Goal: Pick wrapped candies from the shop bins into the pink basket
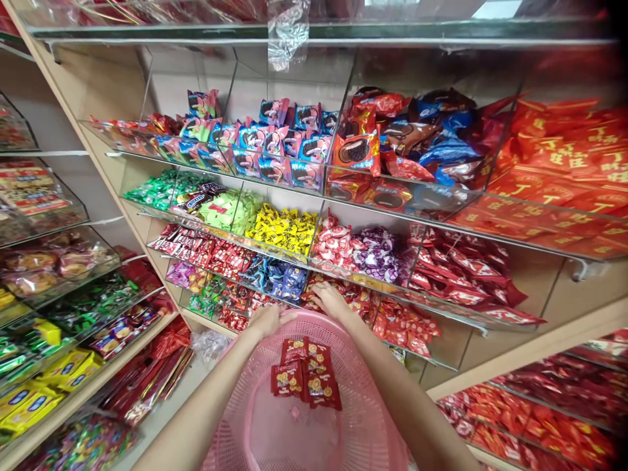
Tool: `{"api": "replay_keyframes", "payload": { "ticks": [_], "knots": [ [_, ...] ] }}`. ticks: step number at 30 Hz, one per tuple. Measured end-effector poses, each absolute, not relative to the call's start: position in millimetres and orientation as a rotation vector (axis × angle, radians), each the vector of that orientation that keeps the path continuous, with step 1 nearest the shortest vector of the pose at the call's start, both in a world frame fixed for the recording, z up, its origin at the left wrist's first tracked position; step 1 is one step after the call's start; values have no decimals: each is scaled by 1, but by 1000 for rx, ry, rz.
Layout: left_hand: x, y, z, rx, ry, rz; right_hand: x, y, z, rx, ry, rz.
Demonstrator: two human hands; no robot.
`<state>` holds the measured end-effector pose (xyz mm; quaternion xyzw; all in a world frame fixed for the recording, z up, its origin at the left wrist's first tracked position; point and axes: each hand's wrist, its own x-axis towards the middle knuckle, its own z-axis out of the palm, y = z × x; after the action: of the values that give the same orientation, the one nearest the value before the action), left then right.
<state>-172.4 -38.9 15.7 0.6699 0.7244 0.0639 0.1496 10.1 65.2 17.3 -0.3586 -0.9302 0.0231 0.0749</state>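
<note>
My left hand (267,319) is closed on the far rim of a pink plastic basket (255,386). Several red packets (307,373) with orange-slice pictures lie together on the basket's bottom. Beyond the rim, my right hand (330,299) reaches into a low shelf bin of similar red packets (363,302). Its fingers look apart and touch or hover over the packets. No packet shows in its grasp, though the fingertips are small in view. Just left of my right hand are blue-wrapped sweets (277,278).
Clear shelf fronts (235,237) with dividers run above my hands. Yellow sweets (282,229), purple sweets (375,255) and red bags (564,170) fill the upper bins. More stocked shelves (59,261) stand at the left, and a clear plastic bag (210,343) lies on the floor.
</note>
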Motion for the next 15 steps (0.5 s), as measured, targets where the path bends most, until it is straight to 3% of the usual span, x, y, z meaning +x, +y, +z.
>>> {"api": "replay_keyframes", "payload": {
  "ticks": [6, 15],
  "knots": [
    [-169, -37, 18, 1946, 2040, 192, 20, 60, 38, -1188, -2821, -107],
    [-173, -42, 26, 1941, 2052, 186, 4, 66, 29, -1101, -3007, -229]
  ]
}}
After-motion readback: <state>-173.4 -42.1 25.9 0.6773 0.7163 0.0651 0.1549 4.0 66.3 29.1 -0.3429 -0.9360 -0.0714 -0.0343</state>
